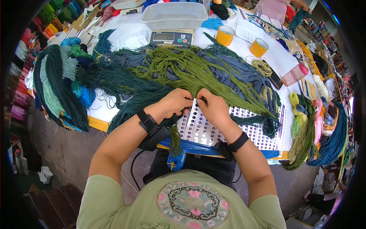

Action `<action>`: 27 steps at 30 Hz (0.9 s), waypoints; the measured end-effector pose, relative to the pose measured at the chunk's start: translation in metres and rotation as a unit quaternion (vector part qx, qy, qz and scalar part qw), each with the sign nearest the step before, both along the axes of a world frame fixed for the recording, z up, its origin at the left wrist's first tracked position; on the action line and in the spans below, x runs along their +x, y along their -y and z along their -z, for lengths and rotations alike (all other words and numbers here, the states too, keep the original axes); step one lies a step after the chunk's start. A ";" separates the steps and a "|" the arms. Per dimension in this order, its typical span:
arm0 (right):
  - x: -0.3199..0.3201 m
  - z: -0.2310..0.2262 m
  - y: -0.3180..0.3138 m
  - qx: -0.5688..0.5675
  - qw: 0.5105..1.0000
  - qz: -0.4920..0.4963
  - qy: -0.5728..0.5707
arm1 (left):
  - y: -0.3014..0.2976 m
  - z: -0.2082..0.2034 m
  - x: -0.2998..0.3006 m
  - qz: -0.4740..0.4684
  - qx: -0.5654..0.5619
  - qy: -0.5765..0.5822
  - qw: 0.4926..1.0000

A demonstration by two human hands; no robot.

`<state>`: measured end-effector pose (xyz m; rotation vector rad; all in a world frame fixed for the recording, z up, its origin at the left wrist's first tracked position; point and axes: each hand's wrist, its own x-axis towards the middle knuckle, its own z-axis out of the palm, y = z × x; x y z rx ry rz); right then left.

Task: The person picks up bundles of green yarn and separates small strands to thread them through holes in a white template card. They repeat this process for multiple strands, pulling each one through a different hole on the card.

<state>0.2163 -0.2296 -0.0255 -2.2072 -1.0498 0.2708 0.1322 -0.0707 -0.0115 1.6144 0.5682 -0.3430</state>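
Observation:
My left hand (176, 103) and my right hand (214, 110) meet close together, fingers closed in a pinch at the upper end of a white perforated strip (197, 124). Whether a thread runs between the fingertips is too small to tell. Several such strips with rows of round holes lie side by side below my right hand. Just beyond my fingers spreads a loose olive-green yarn hank (171, 63), on top of grey-blue yarn (244, 72). Dark teal yarn (118, 78) lies to the left and passes under my left forearm. A short olive bundle (175, 141) hangs over the near edge.
A digital scale (171, 37) carries a clear plastic tub (174, 16) at the back. Two yellow tape rolls (225, 35), a phone (275, 79) and a pink-lidded container (294, 74) stand right. Yarn bundles hang over the left and right edges. Another person's hand (300, 4) holds yarn far right.

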 end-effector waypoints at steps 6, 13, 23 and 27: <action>-0.002 -0.024 0.002 -0.103 0.993 -0.027 0.049 | -0.008 0.008 -0.007 0.053 0.195 0.085 0.976; 0.010 -0.026 0.009 -0.120 0.990 -0.070 0.002 | -0.046 -0.010 -0.036 -0.036 0.095 0.059 0.993; 0.007 -0.026 0.007 -0.113 0.991 -0.067 0.002 | -0.025 -0.014 -0.034 -0.051 0.108 0.062 0.991; 0.010 -0.020 0.003 -0.113 0.990 -0.061 -0.061 | -0.029 -0.018 -0.039 -0.125 -0.138 0.092 0.978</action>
